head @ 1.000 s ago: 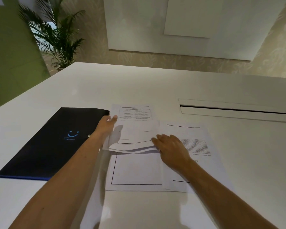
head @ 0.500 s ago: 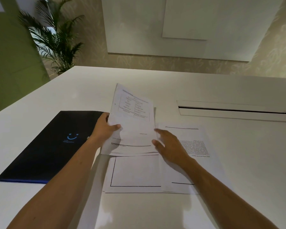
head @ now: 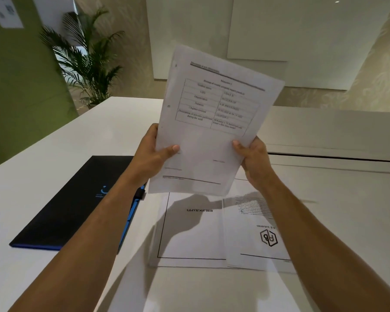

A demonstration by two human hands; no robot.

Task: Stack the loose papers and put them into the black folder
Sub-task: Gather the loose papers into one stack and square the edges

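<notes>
I hold a printed sheet with a table (head: 212, 122) upright above the white table, tilted slightly right. My left hand (head: 153, 154) grips its lower left edge and my right hand (head: 252, 158) grips its lower right edge. Whether more sheets lie behind it I cannot tell. Below it, two papers rest flat: a framed "Bibliography" page (head: 191, 230) and, overlapping its right side, a page with a hexagon logo (head: 257, 233). The black folder (head: 77, 203) with a blue spine lies shut to the left, partly covered by my left forearm.
The white table (head: 338, 221) has a long cable slot (head: 333, 157) at the back right. A potted palm (head: 88, 64) and a green wall stand beyond the far left corner. White wall panels fill the background.
Both hands have lifted the table sheet off the desk and raised it upright in front of me. The right hand left the flat papers and took the sheet's right edge.
</notes>
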